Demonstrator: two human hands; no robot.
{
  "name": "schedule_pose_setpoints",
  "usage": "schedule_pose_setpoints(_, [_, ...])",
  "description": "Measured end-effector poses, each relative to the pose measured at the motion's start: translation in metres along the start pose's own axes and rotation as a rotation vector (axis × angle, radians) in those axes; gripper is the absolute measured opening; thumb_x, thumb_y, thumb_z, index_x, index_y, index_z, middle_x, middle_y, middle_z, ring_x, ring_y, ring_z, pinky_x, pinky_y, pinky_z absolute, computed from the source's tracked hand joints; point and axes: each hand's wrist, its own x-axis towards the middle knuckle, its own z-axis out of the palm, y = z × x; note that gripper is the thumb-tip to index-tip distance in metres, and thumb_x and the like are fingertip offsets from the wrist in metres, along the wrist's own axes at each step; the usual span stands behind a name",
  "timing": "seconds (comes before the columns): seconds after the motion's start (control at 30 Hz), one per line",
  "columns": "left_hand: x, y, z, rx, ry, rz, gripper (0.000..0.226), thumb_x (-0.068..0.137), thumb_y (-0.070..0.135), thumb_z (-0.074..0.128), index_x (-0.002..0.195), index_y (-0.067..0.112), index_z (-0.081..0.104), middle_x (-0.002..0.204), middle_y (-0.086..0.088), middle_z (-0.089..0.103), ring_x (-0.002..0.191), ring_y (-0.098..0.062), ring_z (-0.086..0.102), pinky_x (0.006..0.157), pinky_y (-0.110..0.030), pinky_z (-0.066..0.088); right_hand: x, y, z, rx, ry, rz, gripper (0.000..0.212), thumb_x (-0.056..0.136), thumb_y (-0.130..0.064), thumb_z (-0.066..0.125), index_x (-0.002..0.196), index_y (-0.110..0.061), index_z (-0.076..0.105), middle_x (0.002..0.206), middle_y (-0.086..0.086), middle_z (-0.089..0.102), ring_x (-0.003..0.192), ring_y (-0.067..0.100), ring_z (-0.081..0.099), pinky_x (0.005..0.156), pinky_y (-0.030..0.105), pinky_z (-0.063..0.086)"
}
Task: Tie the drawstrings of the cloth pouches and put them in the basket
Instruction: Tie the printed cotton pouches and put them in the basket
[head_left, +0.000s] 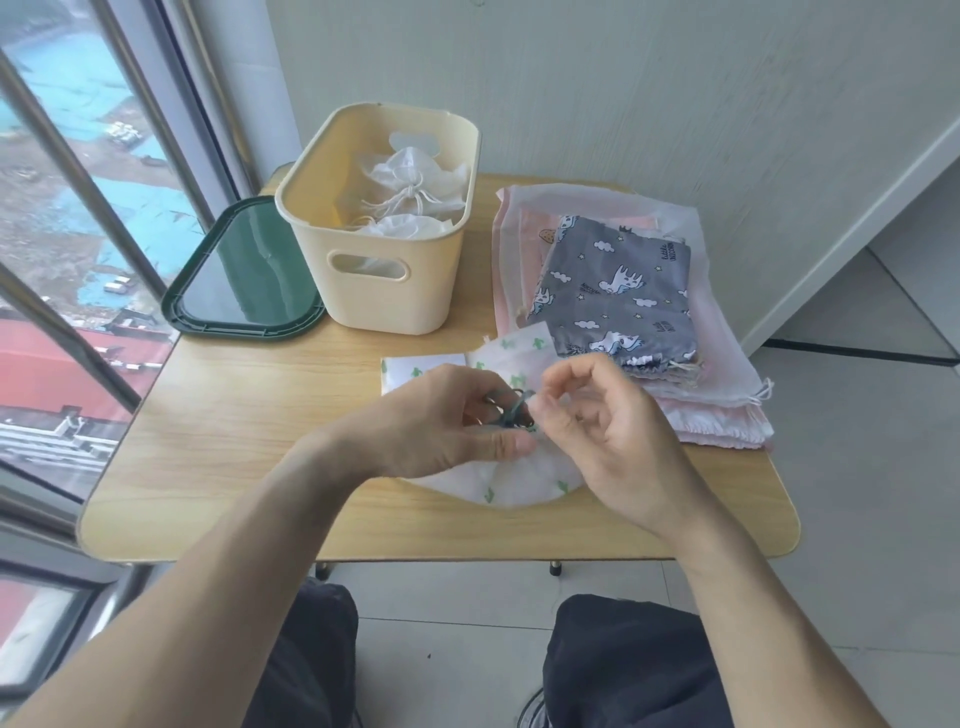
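Both hands work above the bench (218, 467): left hand (441, 421) and right hand (597, 431) pinch the green drawstring (511, 410) of a cactus-print pouch (519, 480). White tied pouches (410, 182) lie inside the cream basket (384, 291).

One head-worn wide-angle view, looking forward and steeply down, close above the wooden table (234, 441), the near table edge across the lower middle, the person's own forearms and knees at the bottom, window at left, wall behind the far edge

The basket (384, 270) stands between the lid (244, 270) and stacked pouches (618, 291).
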Motion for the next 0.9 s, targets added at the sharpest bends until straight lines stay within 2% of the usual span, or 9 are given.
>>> schedule_pose_setpoints(0.07, [-0.001,0.001,-0.003,-0.120,0.057,0.055,0.046,0.083,0.053,0.069,0.105,0.012,0.068,0.104,-0.019,0.071,0.100,-0.041,0.064,0.094,-0.062,0.047,0.000,0.003,-0.003,-0.023,0.006,-0.022,0.047,0.083,-0.052,0.076,0.117,-0.027,0.057,0.108,-0.014,0.064,0.096,0.014,0.067,0.084,0.031,0.052])
schedule_pose_setpoints(0.17, [-0.001,0.002,-0.009,-0.283,0.182,0.057,0.043,0.095,0.044,0.058,0.112,0.005,0.067,0.111,-0.022,0.069,0.103,-0.034,0.067,0.096,-0.057,0.047,0.002,0.005,-0.013,-0.224,0.005,-0.102,0.066,0.071,-0.061,0.078,0.122,-0.023,0.061,0.120,-0.013,0.060,0.117,0.010,0.058,0.096,0.018,0.043])
schedule_pose_setpoints(0.23, [0.001,-0.001,-0.010,-0.336,0.258,0.025,0.044,0.097,0.046,0.054,0.115,0.009,0.068,0.113,-0.015,0.072,0.109,-0.033,0.067,0.099,-0.054,0.048,0.005,0.006,-0.018,-0.257,-0.086,-0.050,0.062,0.069,-0.059,0.083,0.119,-0.026,0.066,0.115,-0.019,0.063,0.117,0.008,0.059,0.100,0.023,0.045])
schedule_pose_setpoints(0.33, [0.004,-0.007,-0.014,-0.333,0.234,0.014,0.053,0.095,0.055,0.054,0.122,0.011,0.064,0.116,-0.011,0.072,0.111,-0.032,0.067,0.096,-0.049,0.053,0.005,0.011,-0.019,-0.240,-0.131,0.063,0.033,0.075,-0.038,0.089,0.099,-0.029,0.069,0.092,-0.021,0.072,0.100,-0.001,0.067,0.096,0.032,0.053])
schedule_pose_setpoints(0.47, [0.008,-0.014,-0.019,-0.191,0.087,0.066,0.060,0.083,0.053,0.070,0.124,0.010,0.062,0.115,-0.008,0.072,0.106,-0.026,0.069,0.091,-0.043,0.055,0.007,0.013,-0.022,-0.169,-0.083,0.081,0.016,0.082,-0.018,0.083,0.086,-0.018,0.068,0.082,-0.018,0.073,0.085,-0.002,0.068,0.087,0.024,0.055])
schedule_pose_setpoints(0.57, [0.013,-0.022,-0.014,0.182,0.259,0.070,0.067,0.072,0.070,0.068,0.105,0.013,0.066,0.100,-0.004,0.068,0.092,-0.025,0.061,0.079,-0.039,0.052,0.007,0.016,-0.021,-0.143,-0.048,0.072,0.020,0.081,-0.006,0.078,0.080,-0.020,0.063,0.078,-0.011,0.072,0.079,0.005,0.069,0.080,0.024,0.054])
schedule_pose_setpoints(0.67, [0.016,-0.025,-0.003,0.528,0.286,-0.097,0.076,0.073,0.082,0.053,0.103,0.013,0.057,0.112,-0.004,0.054,0.107,-0.024,0.045,0.090,-0.041,0.044,0.009,0.022,-0.017,-0.152,0.000,0.052,0.025,0.080,-0.003,0.073,0.091,-0.024,0.064,0.084,-0.009,0.074,0.081,0.009,0.070,0.079,0.027,0.056])
schedule_pose_setpoints(0.77, [0.018,-0.022,0.003,0.603,0.324,-0.105,0.060,0.083,0.070,0.057,0.110,0.017,0.052,0.113,0.000,0.053,0.110,-0.022,0.044,0.092,-0.037,0.042,0.013,0.032,-0.013,-0.175,0.038,0.052,0.033,0.079,-0.005,0.070,0.105,-0.025,0.064,0.090,-0.005,0.073,0.082,0.012,0.070,0.076,0.033,0.057])
schedule_pose_setpoints(0.9, [0.017,-0.017,0.006,0.459,0.257,-0.154,0.064,0.079,0.055,0.073,0.125,0.018,0.047,0.100,0.007,0.056,0.097,-0.017,0.051,0.076,-0.028,0.039,0.018,0.035,-0.006,-0.153,0.105,0.001,0.047,0.083,0.006,0.061,0.113,-0.029,0.061,0.107,-0.009,0.069,0.089,0.015,0.068,0.074,0.023,0.052])
